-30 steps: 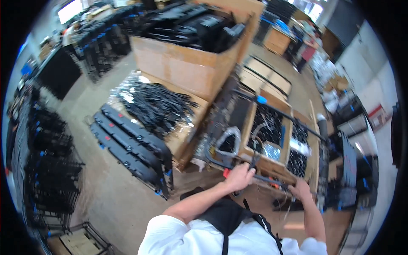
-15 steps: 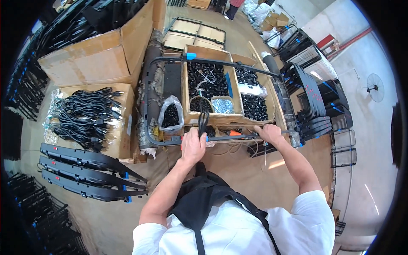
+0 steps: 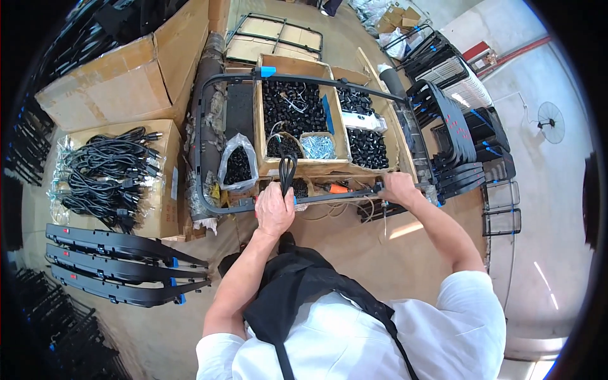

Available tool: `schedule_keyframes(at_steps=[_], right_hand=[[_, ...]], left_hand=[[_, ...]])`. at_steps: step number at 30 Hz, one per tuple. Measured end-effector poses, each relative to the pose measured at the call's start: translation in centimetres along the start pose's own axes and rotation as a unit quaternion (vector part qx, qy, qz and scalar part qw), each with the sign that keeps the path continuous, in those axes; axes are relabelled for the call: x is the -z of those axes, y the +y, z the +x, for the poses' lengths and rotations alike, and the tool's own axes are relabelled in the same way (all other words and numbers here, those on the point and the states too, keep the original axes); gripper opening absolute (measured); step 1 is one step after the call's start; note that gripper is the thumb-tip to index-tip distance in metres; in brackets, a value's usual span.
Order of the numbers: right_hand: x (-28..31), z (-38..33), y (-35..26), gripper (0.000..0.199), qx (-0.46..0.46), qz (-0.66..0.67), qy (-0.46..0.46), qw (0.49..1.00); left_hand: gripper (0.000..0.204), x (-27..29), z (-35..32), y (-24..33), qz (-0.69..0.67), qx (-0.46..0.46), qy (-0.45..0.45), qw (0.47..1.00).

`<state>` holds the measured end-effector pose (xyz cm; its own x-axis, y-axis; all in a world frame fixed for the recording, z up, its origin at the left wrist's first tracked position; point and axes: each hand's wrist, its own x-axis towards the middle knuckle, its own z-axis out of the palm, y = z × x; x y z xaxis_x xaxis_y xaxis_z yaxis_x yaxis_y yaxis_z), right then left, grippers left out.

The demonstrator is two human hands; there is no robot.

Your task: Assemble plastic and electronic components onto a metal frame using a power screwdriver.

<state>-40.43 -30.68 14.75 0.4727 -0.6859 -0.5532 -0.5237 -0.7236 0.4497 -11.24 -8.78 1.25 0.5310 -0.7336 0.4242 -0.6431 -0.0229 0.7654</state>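
A black metal frame (image 3: 201,133) lies across cardboard boxes in front of me. My left hand (image 3: 274,209) grips its near bar, close to a black loop of cable (image 3: 287,170) that hangs over the box edge. My right hand (image 3: 398,187) holds the same near bar at the frame's right corner. Inside the frame stands an open cardboard box (image 3: 259,114) filled with small black parts (image 3: 292,107), with a bag of shiny screws (image 3: 318,146) in it. An orange-handled tool (image 3: 337,188) lies just behind the bar between my hands.
A box of coiled black power cables (image 3: 107,171) stands at the left, with long black panels (image 3: 114,266) on the floor below it. A clear bag of black parts (image 3: 237,164) leans by the frame. Stacked black frames (image 3: 456,126) stand at the right, large cartons (image 3: 120,76) at upper left.
The view has shifted slightly and come closer. Both hands stay on the frame's near bar in much the same places.
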Motion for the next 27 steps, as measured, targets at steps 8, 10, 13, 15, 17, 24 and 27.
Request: schedule_keyframes(at_steps=[8,10,13,15,17,24,27], right_hand=[[-3.4,0.6,1.0,0.023,-0.039,0.016,0.031,0.999],[-4.1,0.1,1.4,0.023,0.034,-0.08,-0.131,0.988],[-2.7,0.8,0.5,0.026,-0.074,0.086,0.11,0.987],[-5.9,-0.3,1.1,0.024,-0.035,0.032,0.014,0.999],[-4.8,1.2,1.7,0.022,0.012,-0.032,-0.057,0.998],[-2.0,2.2,1.4,0.02,-0.037,0.028,0.026,0.999],[-4.2,0.2,0.2,0.02,0.046,0.045,0.083,0.994]], left_hand=[[0.023,-0.1,-0.2,0.2,0.0,0.019,-0.012,1.0],[0.024,-0.2,-0.7,-0.3,0.005,0.027,-0.009,1.0],[0.024,0.0,-0.2,0.3,0.017,0.026,-0.019,0.999],[0.026,0.3,-0.2,0.6,-0.004,0.052,-0.042,0.998],[0.023,0.1,-0.2,0.7,0.008,0.024,-0.014,1.0],[0.023,0.1,0.5,0.5,0.008,0.024,-0.018,1.0],[0.025,0.1,0.2,0.5,0.009,0.047,-0.025,0.999]])
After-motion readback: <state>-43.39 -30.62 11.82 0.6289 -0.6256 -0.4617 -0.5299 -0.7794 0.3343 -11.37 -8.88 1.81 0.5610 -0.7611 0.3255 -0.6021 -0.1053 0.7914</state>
